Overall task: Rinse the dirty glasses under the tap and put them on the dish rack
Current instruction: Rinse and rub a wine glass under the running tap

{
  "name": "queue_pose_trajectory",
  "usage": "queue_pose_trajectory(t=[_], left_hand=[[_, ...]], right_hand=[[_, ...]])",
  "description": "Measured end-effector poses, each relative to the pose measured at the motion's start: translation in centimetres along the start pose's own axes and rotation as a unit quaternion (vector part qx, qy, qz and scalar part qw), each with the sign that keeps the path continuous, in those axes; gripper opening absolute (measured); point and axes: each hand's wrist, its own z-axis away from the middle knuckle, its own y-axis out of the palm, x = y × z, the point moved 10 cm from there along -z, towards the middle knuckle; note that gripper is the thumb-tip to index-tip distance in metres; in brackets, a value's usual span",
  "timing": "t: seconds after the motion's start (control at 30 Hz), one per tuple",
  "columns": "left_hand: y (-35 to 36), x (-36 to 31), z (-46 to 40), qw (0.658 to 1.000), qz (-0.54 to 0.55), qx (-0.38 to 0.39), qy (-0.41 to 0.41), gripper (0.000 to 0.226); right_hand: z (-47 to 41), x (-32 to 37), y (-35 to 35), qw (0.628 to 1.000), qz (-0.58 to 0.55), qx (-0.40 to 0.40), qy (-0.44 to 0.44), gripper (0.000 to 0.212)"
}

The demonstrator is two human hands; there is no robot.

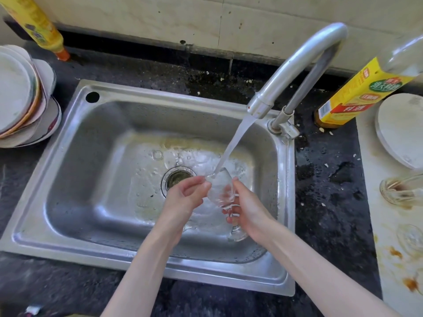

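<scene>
A clear stemmed glass (221,187) is tilted over the steel sink (75,143), its mouth under the water running from the curved tap (295,65). My right hand (246,209) grips the glass around its lower bowl and stem, the foot showing below the fingers. My left hand (185,193) pinches the rim of the glass with fingers and thumb. Two more dirty glasses lie on the stained board at the right: one (400,191) with brown residue, another (412,239) nearer the edge.
A stack of plates and bowls (25,97) stands left of the sink. A yellow bottle (39,26) leans at the back left. At the right are a yellow-labelled bottle (357,92) and a white plate (402,129). The dark counter (327,179) is wet and crumbed.
</scene>
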Motion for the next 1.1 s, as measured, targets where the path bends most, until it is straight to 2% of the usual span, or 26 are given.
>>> queue_pose_trajectory(t=[0.07,0.13,0.23,0.43,0.53,0.6,0.67,0.77,0.83,0.9,1.0,1.07,1.1], left_hand=[[-0.5,-0.8,0.1,0.999,0.006,-0.020,0.031,0.017],[-0.4,-1.5,0.3,0.998,0.000,-0.010,0.056,0.023],[0.5,-2.4,0.5,0.995,-0.033,0.044,0.084,0.039],[2.4,-3.7,1.1,0.983,-0.015,0.145,0.114,0.058],[2.1,-4.0,0.9,0.984,0.001,0.135,0.118,0.063],[2.1,-4.2,1.0,0.983,-0.001,0.140,0.117,0.057],[2.3,-4.3,0.9,0.983,-0.005,0.143,0.119,0.051],[2.0,-4.7,0.6,0.985,0.007,0.108,0.137,0.044],[2.2,-4.7,0.6,0.984,0.008,0.106,0.146,0.037],[2.5,-4.4,0.4,0.985,0.005,0.103,0.141,0.042],[2.7,-3.6,-0.5,0.990,-0.003,0.097,0.106,0.063],[3.2,-3.8,-0.8,0.990,0.001,0.097,0.098,0.056],[3.2,-4.0,-0.9,0.992,0.006,0.080,0.097,0.048]], right_hand=[[-0.2,0.3,0.0,1.000,-0.007,-0.003,-0.013,0.046],[-0.4,0.5,0.2,0.999,0.001,0.006,-0.031,0.056],[-0.4,1.2,1.3,0.997,-0.017,0.046,-0.066,0.064],[0.3,2.9,2.5,0.981,-0.066,0.090,-0.160,0.057],[0.2,3.2,2.6,0.975,-0.106,0.111,-0.162,0.055],[0.4,3.2,2.7,0.974,-0.107,0.121,-0.156,0.052],[0.7,3.3,3.1,0.974,-0.082,0.135,-0.160,0.055],[1.0,3.3,3.5,0.972,-0.010,0.139,-0.189,0.068],[1.3,3.5,3.5,0.970,0.030,0.120,-0.207,0.067],[1.5,3.7,3.3,0.970,0.057,0.102,-0.211,0.065],[1.7,3.1,3.9,0.980,0.038,0.121,-0.152,0.076],[1.6,2.8,3.8,0.986,0.015,0.127,-0.105,0.080],[1.4,2.8,3.6,0.987,0.029,0.115,-0.109,0.080]])
